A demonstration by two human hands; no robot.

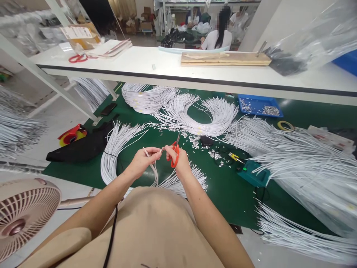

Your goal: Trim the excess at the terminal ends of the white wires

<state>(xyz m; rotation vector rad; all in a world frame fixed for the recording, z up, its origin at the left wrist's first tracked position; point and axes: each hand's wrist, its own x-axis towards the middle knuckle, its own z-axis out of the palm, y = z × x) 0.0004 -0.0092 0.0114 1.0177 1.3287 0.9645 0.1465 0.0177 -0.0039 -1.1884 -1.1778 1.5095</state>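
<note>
Near the middle of the green table, my left hand [145, 160] pinches a white cable [154, 172] close to its end; the rest of the cable hangs down toward my lap. My right hand [178, 159] is closed around red-handled scissors [175, 155], their blades pointing away from me. The right fingertips meet the cable's end at the left fingertips. What lies between the fingertips is too small to make out. Beyond the hands, small silvery-white pieces [193, 141] lie scattered. A bundle of white cables [110, 160] curves at the left, and more cables [192, 178] lie beneath my right wrist.
Large cable bundles [195, 119] lie at the back, and a big pile [315, 167] covers the right. A blue tray [259, 106] holds small parts. A green device [253, 173] stands right. A white shelf [145, 69] spans the back; a fan [25, 219] is at left.
</note>
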